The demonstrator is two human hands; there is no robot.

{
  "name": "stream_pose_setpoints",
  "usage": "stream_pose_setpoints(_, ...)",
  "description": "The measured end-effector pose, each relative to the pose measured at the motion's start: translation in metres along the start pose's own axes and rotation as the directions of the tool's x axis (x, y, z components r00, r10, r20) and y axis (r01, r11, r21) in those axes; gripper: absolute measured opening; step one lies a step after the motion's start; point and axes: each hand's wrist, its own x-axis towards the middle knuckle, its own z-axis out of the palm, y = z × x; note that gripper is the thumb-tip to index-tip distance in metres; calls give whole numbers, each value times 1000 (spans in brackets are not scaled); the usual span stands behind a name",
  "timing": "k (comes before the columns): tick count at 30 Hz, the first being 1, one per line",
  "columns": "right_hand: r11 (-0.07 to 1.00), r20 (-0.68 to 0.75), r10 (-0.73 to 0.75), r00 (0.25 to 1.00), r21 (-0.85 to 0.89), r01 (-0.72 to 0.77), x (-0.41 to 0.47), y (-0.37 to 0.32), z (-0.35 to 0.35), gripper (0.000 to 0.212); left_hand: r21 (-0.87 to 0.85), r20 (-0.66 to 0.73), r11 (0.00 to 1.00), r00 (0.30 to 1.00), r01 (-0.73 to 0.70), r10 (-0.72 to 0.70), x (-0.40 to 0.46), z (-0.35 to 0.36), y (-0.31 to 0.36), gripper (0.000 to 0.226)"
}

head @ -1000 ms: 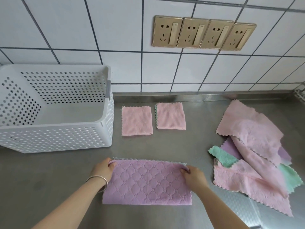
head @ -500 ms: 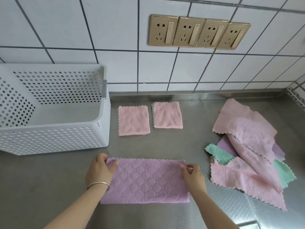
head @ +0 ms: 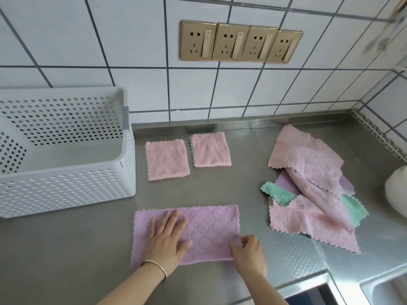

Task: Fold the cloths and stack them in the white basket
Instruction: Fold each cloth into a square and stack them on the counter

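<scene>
A purple cloth, folded in half into a long strip, lies flat on the steel counter in front of me. My left hand rests flat on its left half, fingers spread. My right hand pinches the cloth's near right corner. Two folded pink cloths lie side by side behind it. The white perforated basket stands at the left with nothing in it. A loose pile of pink, purple and green cloths sprawls at the right.
The tiled wall with several gold sockets backs the counter. A white rounded object sits at the right edge. A sink rim shows at the bottom right corner.
Both hands left the cloth's far corners. The left hand came to lie flat on the cloth's left half; the right hand dropped to the near right corner.
</scene>
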Motion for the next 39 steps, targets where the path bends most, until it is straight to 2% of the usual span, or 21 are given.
stream_pose_setpoints(3, 996, 6, -9, 1000, -87, 9, -1, 1, 1, 17, 33, -12, 999, 1000, -24, 24, -3, 4, -11, 60)
stream_pose_setpoints(6, 983, 16, -10, 1000, -183, 12, -1, 2, 2, 31, 38, 22, 999, 999, -34, 33, -4, 4, -13, 68)
stream_pose_setpoints(11, 990, -12, 46, 999, -134, -47, -2, -1, -1, 36, 15, 96, 997, 992, -80, 78, 0, 2, -10, 75)
stream_pose_setpoints(14, 980, 33, 110, 993, -170, -103, -1, -3, -4, 42, -4, 146, 996, 985, -88, 88, 1, -3, -5, 83)
stream_pose_setpoints(17, 973, 120, 96, 988, -221, -67, -1, -5, -9, 29, 19, 173, 998, 983, -64, 60, 3, -17, 6, 96)
stream_pose_setpoints(19, 980, 121, 27, 992, -199, -2, -2, -6, -10, 20, -85, 183, 996, 982, -37, 53, 4, -29, 16, 94)
stream_pose_setpoints(21, 980, -2, -109, 994, -168, 108, -9, -9, -7, 13, -332, 42, 942, 997, -40, 57, 5, -43, 31, 65)
stream_pose_setpoints(22, 973, -76, -190, 979, -147, 177, -15, -14, -4, 10, -505, -57, 862, 998, -49, 23, 5, -53, 39, 50)
stream_pose_setpoints(23, 960, -139, -264, 954, -133, 247, -22, -19, -1, 11, -654, -113, 755, 993, -45, -39, 5, -63, 46, 38)
stream_pose_setpoints(24, 942, -193, -333, 923, -116, 316, -29, -24, 3, 14, -756, -108, 654, 990, -22, -92, 7, -72, 52, 27)
stream_pose_setpoints(26, 890, -258, -454, 853, -86, 447, -40, -33, 12, 19, -858, -46, 512, 987, 39, -153, 10, -86, 59, 19)
stream_pose_setpoints(29, 793, -305, -604, 736, -133, 595, -51, -44, 24, 25, -867, 41, 481, 981, 129, -188, 12, -93, 55, 14)
stream_pose_setpoints(33, 692, -340, -711, 616, -178, 700, -61, -56, 37, 13, -879, 114, 408, 938, 249, -327, 13, -90, 39, 18)
stream_pose_setpoints(35, 615, -308, -777, 550, -178, 768, -63, -56, 44, 12, -882, 146, 367, 912, 295, -383, 10, -89, 32, 16)
stream_pose_setpoints(39, 388, -209, -913, 350, -179, 904, -67, -57, 56, 19, -907, 201, 229, 842, 352, -501, 0, -84, 16, 16)
